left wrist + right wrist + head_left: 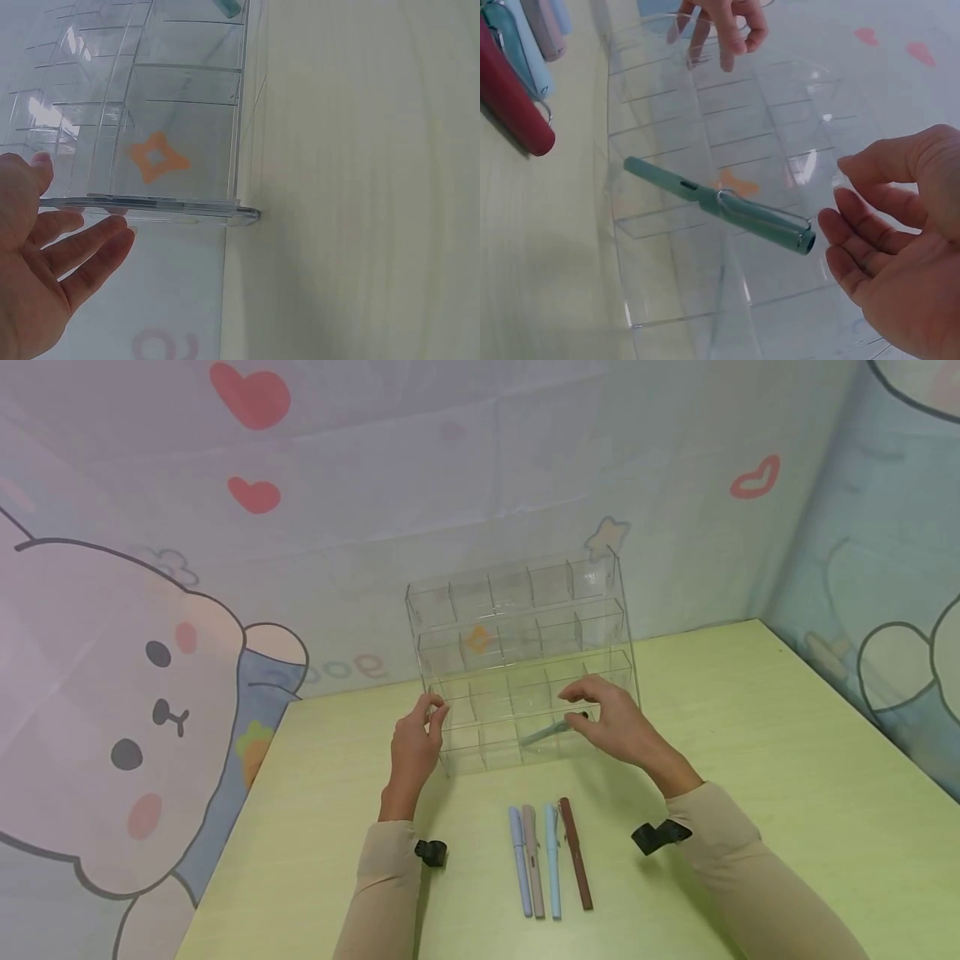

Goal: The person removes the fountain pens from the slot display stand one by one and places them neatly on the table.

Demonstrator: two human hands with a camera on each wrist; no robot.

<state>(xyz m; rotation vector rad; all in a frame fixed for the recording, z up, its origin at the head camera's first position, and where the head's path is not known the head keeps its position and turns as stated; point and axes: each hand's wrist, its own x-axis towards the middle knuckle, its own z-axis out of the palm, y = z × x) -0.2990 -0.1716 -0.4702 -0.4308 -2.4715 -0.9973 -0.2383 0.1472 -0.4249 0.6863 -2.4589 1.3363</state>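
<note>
A clear acrylic rack (491, 697) with stepped rows of compartments stands near the wall. My left hand (417, 743) grips its left side edge, thumb (41, 169) on the inner side and fingers (90, 251) outside the side panel. In the lowest row a green fountain pen (757, 217) leans at a slant, its capped end with the silver clip raised to the right. My right hand (611, 718) is beside that raised end. Its fingers (855, 244) are loosely bent and apart from the pen in the right wrist view.
On the table in front of the rack lie a lavender pen (520, 860), a taupe pen (533, 864), a light blue pen (552, 864) and a dark red pen (576, 856). A printed wall cloth (360, 485) hangs close behind the rack.
</note>
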